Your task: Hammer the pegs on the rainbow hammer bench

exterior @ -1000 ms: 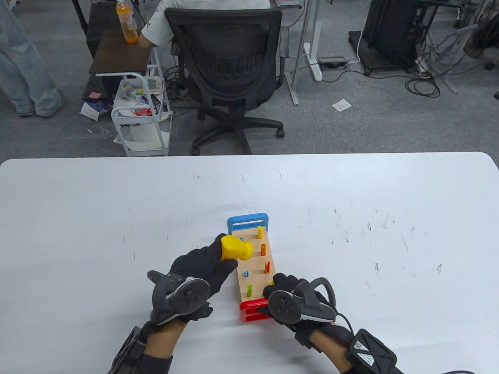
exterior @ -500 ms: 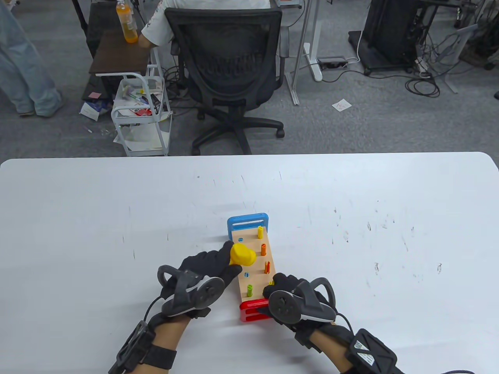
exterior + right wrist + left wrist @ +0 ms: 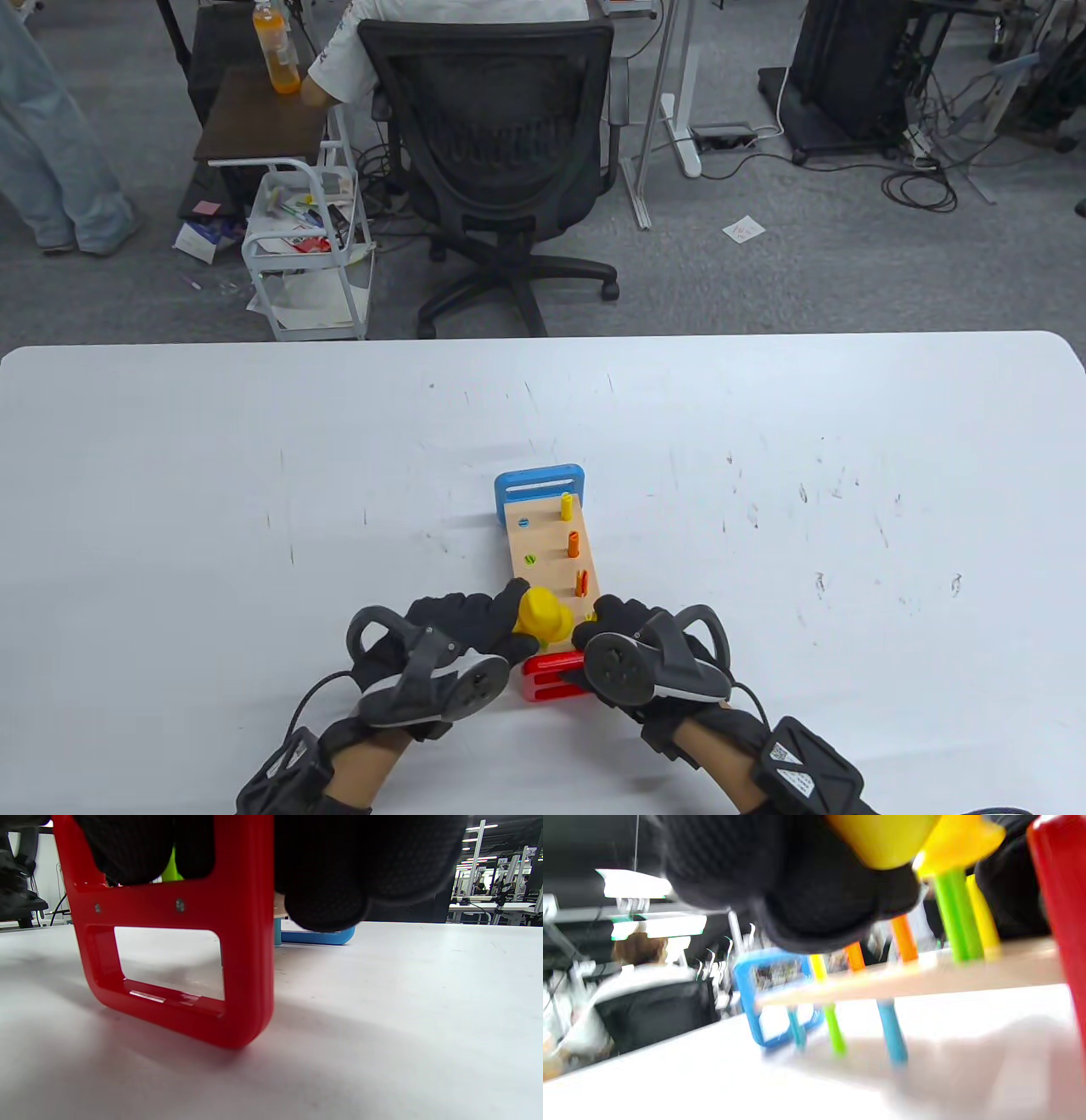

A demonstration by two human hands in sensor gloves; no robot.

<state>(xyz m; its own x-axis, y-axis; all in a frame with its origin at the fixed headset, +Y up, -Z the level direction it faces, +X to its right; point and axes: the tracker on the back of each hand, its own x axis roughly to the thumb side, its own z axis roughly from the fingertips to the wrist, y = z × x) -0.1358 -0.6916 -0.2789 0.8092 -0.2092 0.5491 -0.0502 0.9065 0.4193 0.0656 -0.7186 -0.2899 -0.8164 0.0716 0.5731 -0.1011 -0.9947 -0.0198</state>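
Lower centre of the table view: the left hand (image 3: pixel 450 624) grips the yellow hammer (image 3: pixel 543 613), fingers curled round its handle. The hammer head sits on the near end of the rainbow hammer bench (image 3: pixel 556 564), just beside the red end frame (image 3: pixel 547 677). In the left wrist view, the hammer head (image 3: pixel 961 840) meets the top of a lime-green peg (image 3: pixel 956 921), which stands well proud of the wooden deck; the picture is blurred.

Lower right of centre: the right hand (image 3: pixel 632 641) grips the bench at its red end, fingers curled over the top edge of the frame. The right wrist view shows the gloved fingers (image 3: pixel 326 899) wrapped over the red frame (image 3: pixel 237 942), whose foot rests on the white worktop (image 3: pixel 403 1005).

Beyond the hands, the bench runs up the frame to its blue end frame (image 3: pixel 540 486). On the right side of the deck, a red-orange peg (image 3: pixel 582 581), an orange peg (image 3: pixel 573 544) and a yellow peg (image 3: pixel 566 506) stand raised. On the left side, a green peg (image 3: pixel 529 559) and a blue peg (image 3: pixel 523 522) lie flush with the deck.

Upper part of the table view: a black office chair (image 3: pixel 501 153) with a seated person stands past the worktop's far edge.
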